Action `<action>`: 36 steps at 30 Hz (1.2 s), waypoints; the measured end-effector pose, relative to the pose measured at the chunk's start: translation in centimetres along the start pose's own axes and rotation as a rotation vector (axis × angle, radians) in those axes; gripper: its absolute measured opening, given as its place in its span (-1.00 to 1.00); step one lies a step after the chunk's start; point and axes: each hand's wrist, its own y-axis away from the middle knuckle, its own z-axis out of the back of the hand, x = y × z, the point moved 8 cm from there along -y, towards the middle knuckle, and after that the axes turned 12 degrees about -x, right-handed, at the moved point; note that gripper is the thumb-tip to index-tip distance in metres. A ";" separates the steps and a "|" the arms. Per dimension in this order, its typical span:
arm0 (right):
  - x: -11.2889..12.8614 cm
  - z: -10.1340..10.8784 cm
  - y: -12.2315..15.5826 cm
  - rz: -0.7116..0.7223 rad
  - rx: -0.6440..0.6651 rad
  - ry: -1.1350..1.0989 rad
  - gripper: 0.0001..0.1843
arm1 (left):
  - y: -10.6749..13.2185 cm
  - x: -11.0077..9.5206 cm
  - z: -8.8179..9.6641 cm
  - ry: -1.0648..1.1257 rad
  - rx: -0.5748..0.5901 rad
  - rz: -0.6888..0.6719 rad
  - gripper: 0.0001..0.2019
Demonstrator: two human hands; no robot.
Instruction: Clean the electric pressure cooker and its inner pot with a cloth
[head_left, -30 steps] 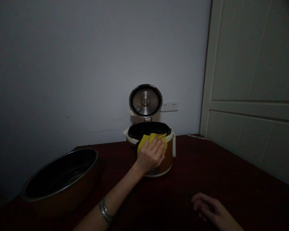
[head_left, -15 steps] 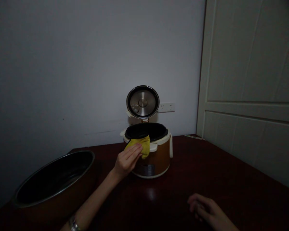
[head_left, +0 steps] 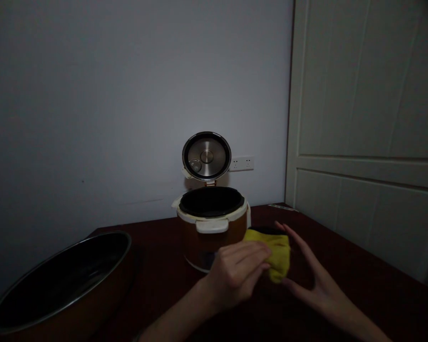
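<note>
A rice cooker (head_left: 214, 235) with an orange body and white rim stands at the back of the dark red table (head_left: 342, 270), its lid (head_left: 206, 156) raised and the pot dark inside. In front of it, to the right, my left hand (head_left: 235, 275) pinches a yellow cloth (head_left: 276, 254). My right hand (head_left: 306, 270) is spread with fingers stretched out, palm toward the cloth and touching its right and lower side.
A large dark metal bowl (head_left: 57, 285) sits at the near left of the table. A pale wall with a double socket (head_left: 241, 164) is behind. A white panelled door (head_left: 367, 142) stands on the right.
My left hand has pulled the yellow cloth off the cooker's rim and brought it down to the right. My right hand rose from the table to meet the cloth.
</note>
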 end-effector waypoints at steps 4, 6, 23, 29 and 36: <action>2.2 -1.3 -1.3 0.002 0.123 -0.076 -0.14 | -0.3 0.3 -0.9 0.202 -0.025 0.202 -0.73; 1.5 -1.8 -1.7 -0.058 0.079 -0.071 -0.40 | -0.2 1.3 -0.4 0.197 -0.059 0.280 -0.75; -5.5 -1.1 -14.8 0.048 -0.498 0.159 -0.46 | 7.0 21.6 17.7 -0.895 -0.207 1.038 -0.65; -6.0 -7.7 -10.1 0.010 -0.428 -0.127 -0.36 | 11.5 25.6 14.2 -0.477 -0.064 1.327 -0.55; -5.8 -12.0 -2.8 0.241 -0.348 0.038 -0.32 | 11.4 25.9 13.4 -0.494 -0.068 1.302 -0.59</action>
